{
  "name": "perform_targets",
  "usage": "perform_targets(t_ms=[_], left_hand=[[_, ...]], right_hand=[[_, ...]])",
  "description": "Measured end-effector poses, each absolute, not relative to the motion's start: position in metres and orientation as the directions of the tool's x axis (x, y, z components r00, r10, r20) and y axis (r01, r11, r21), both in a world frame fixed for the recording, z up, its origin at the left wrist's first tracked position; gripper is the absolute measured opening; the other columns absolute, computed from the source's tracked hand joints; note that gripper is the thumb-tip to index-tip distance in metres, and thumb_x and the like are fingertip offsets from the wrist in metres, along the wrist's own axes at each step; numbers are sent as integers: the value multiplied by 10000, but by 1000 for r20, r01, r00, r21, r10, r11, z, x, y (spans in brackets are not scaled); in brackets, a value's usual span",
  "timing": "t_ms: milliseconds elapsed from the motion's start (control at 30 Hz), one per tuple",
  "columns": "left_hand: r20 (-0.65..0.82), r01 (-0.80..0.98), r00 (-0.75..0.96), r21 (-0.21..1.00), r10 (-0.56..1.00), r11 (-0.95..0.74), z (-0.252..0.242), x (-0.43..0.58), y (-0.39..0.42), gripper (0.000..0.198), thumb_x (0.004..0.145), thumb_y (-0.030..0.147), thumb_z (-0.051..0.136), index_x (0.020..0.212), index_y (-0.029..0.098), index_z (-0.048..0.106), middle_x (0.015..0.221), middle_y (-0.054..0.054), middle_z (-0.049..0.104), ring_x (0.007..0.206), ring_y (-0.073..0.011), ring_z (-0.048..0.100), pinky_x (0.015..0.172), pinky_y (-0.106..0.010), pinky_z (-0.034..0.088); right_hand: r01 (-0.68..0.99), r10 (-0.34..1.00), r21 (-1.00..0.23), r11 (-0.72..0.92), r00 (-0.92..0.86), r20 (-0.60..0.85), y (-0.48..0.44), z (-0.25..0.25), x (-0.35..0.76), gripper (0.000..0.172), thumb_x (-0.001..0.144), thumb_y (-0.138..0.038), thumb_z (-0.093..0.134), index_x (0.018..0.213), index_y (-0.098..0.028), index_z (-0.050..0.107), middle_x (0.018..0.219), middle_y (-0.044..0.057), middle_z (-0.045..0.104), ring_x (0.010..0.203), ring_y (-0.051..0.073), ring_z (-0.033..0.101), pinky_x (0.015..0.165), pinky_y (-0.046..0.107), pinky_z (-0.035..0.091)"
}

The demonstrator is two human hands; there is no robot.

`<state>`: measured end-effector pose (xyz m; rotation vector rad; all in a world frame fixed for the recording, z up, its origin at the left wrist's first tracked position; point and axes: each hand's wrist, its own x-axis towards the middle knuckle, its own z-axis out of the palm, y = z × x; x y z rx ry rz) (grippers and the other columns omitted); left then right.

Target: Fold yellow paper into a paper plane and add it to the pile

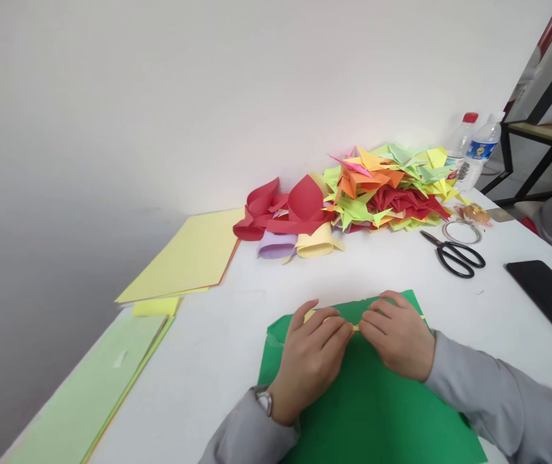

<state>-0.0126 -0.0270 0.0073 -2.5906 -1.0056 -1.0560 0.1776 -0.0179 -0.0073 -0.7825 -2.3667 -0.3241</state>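
Both of my hands rest on a dark green paper sheet (367, 412) lying on the white table (227, 335). My left hand (312, 361) and my right hand (396, 335) meet fingertip to fingertip, fingers curled down and pinching a small yellow paper piece (354, 327). Only slivers of the yellow paper show between and beside the fingers; the rest is hidden under my hands. A watch sits on my left wrist.
Behind lies a heap of folded coloured paper shapes (387, 187), with red, lilac and yellow rolled pieces (290, 222) to its left. Black scissors (454, 252), a tape roll (461, 232), a black phone (549, 299), two bottles (479, 154), yellow sheets (189, 258) and light green sheets (92, 399) surround me.
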Motion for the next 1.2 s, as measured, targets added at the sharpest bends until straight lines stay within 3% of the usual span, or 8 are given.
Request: perform_targets(t_ms=[200,533,767,1200], left_hand=[[629,633,564,87,535,-769,5,-16,-28,249,864,19,454,874,198,627,754,20,696,836,-152,646,999,-413,351],[640,650,521,132,565,-749,4,-11,-29,191,903,83,483,837,200,618,738,13,690,820,-160,638,964,-401,378],[651,631,522,139,551,-763,5,-16,-27,202,891,60,483,923,195,629,803,-5,714,851,-174,626,950,-415,386],[715,664,441,148,543,-733,11,-25,-15,139,884,99,549,855,206,633,772,3,704,771,-166,616,863,-400,409]], right_hand=[[605,479,9,796,-639,602,-18,-9,178,182,861,-105,446,758,-159,586,710,31,602,728,177,496,860,385,370],[595,466,15,803,-645,606,-16,-10,177,179,800,-65,450,710,-176,557,687,20,580,698,171,473,793,367,369],[611,477,7,791,-624,618,-14,-10,180,158,798,-66,471,727,-164,572,682,22,582,704,172,463,788,364,368],[642,495,-64,764,-520,696,-7,-8,186,215,915,-117,466,743,-164,586,656,15,603,688,151,492,742,328,376]])
